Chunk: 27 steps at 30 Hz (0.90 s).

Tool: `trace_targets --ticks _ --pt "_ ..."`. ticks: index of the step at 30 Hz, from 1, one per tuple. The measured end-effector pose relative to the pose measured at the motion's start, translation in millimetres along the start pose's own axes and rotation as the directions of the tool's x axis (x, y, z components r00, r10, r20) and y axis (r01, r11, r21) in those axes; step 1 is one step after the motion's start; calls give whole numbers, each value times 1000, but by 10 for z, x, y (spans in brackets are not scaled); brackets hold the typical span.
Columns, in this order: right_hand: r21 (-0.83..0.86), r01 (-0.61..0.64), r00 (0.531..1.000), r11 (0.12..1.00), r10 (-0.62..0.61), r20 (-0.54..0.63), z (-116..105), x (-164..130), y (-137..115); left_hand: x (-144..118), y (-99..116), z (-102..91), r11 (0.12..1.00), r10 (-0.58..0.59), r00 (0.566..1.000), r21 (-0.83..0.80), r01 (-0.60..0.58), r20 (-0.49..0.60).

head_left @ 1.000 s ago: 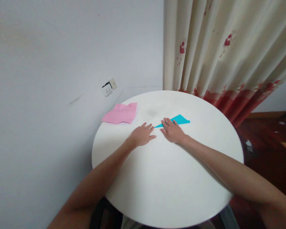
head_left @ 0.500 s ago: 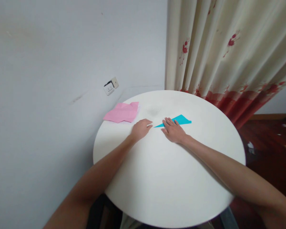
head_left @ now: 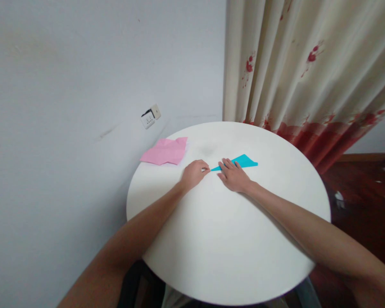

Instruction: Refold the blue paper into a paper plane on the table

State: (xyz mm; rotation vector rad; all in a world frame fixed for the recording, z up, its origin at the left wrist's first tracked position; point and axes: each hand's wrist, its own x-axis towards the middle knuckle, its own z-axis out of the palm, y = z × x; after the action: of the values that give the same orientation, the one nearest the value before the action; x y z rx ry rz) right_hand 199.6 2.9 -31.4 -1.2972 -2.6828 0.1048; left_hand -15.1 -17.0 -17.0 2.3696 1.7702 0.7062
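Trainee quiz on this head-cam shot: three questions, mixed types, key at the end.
1. Multiple choice. The left hand has its thumb and fingertip together at:
a) a cream floral fabric curtain's hem
b) the narrow tip of the bright-blue folded paper
c) a white plastic wall socket

2. True or false: the right hand is palm-down, with fingers over that paper.

3. Fill in: the creased pink paper sheet lies on the round white tabletop, to the person's ____ of the bright-blue folded paper.

Key: 1. b; 2. true; 3. left
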Motion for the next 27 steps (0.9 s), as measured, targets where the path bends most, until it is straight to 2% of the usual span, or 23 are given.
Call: trace_targets --ticks 12,16,23,27 --pt "14 20 1000 1000 -20 10 -23 -1 6 -9 49 -15 997 -21 999 75 19 33" --pt "12 22 1000 1000 -22 13 -23 0 12 8 -35 -3 1000 -2 1000 -1 2 3" --pt "3 22 1000 1000 -22 20 -36 -7 4 38 -116 21 989 -81 995 -128 73 -58" --pt "2 27 1000 1000 -27 7 -24 -7 8 31 -119 93 984 -131 985 -140 115 -112"
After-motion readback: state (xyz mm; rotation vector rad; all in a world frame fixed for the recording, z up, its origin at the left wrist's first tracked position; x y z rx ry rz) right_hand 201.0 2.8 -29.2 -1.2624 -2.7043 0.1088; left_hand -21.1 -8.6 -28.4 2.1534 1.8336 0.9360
